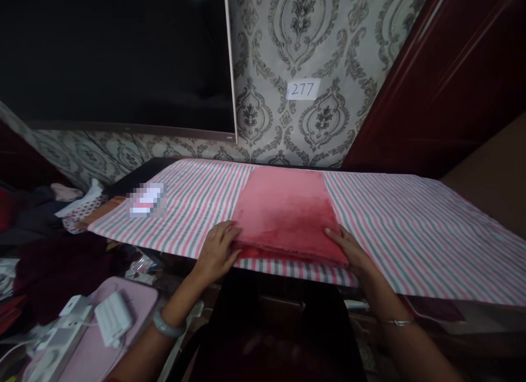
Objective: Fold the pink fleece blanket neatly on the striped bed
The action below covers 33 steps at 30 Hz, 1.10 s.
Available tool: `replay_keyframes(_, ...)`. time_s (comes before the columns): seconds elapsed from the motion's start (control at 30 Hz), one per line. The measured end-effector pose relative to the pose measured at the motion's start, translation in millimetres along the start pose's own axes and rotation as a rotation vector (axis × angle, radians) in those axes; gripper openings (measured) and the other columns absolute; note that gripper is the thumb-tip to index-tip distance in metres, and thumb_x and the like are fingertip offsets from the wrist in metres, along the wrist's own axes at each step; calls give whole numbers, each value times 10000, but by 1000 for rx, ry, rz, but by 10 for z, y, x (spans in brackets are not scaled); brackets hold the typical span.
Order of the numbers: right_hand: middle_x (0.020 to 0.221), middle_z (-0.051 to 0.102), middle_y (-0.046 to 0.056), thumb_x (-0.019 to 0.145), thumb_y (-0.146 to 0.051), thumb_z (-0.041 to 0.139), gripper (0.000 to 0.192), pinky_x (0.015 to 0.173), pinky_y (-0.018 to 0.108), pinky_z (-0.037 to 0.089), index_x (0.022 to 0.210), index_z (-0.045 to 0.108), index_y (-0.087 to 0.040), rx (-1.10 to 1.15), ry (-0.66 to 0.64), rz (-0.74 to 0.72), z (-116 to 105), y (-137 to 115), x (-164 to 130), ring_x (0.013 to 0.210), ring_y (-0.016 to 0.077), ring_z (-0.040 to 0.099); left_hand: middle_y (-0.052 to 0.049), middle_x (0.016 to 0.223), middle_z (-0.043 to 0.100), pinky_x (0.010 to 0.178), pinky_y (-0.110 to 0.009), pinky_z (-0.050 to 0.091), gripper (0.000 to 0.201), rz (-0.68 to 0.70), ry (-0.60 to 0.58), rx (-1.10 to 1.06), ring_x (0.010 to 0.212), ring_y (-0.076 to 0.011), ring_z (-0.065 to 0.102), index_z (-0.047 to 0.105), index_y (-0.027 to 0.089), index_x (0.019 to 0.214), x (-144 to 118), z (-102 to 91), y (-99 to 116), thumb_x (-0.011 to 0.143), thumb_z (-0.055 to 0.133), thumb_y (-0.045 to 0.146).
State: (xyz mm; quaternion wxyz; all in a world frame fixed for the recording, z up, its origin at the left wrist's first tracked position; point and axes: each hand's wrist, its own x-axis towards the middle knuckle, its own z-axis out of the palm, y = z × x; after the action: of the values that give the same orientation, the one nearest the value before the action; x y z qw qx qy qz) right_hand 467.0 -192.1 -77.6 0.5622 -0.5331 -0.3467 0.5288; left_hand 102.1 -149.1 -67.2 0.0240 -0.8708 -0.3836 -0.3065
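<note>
Paper note (pixel 303 89) on wall reading "277", above red folded cloth (pixel 287 212). Left hand (pixel 217 250) & right hand (pixel 351 250) lying open, pressing cloth's near corners on striped table (pixel 431 223).

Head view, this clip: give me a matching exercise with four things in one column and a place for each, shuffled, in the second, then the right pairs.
Things:
1. pink folded cloth
2. paper marked 277
3. left hand
4. white charger

Places:
A. stuck on the patterned wall
B. on a pink pad at lower left
C. lying on the striped sheet
D. at the near left corner of the folded cloth

Pairs: 1-C, 2-A, 3-D, 4-B
</note>
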Motion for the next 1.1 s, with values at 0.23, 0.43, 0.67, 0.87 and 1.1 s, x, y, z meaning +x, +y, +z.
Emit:
replay_keyframes(0.23, 1310, 656, 48, 751, -387, 777, 612, 1044, 419, 494, 1307, 542, -281, -48, -55, -88, 35, -83, -51, 1208, 264, 612, -149, 1227, 616, 964, -459, 473, 282, 86, -18, -85, 1158, -271, 552, 634, 180, 1128, 135, 156, 44, 928, 437, 155)
replay_keyframes(0.43, 1295, 665, 55, 744, -393, 782, 652, 1061, 451, 475, 1333, 525, -280, 50, -86, -64, 87, -137, -130, 1211, 275, 610, -150, 1386, 520, 986, -450, 475, 437, -439, 157, -606, 1266, -308, 517, 604, 203, 1171, 19, 133, -72, 804, 642, 437)
replay_keyframes(0.67, 1359, 621, 58, 728, -353, 799, 758, 1110, 447, 417, 1404, 464, -284, 103, -144, -125, 135, -144, -166, 1255, 265, 575, -131, 1134, 685, 788, -371, 551, 898, -1011, -44, -1121, 922, -253, 697, 441, 199, 1378, 376, -56, 9, 639, 804, 556)
replay_keyframes(0.87, 1335, 636, 51, 748, -361, 784, 773, 1019, 478, 500, 1433, 426, -334, 250, -90, -94, 295, -237, -340, 1202, 284, 614, -125, 1183, 677, 874, -375, 545, 886, -965, 78, -1258, 1041, -260, 679, 447, 215, 1385, 463, -84, 14, 630, 831, 477)
replay_keyframes(1.1, 1347, 625, 72, 773, -418, 754, 737, 1001, 460, 514, 1432, 438, -325, 280, -101, -73, 412, -85, -473, 1241, 293, 585, -168, 1252, 623, 968, -541, 479, 636, -471, 284, -333, 1156, -358, 592, 543, 187, 1300, 64, 2, 34, 765, 673, 506)
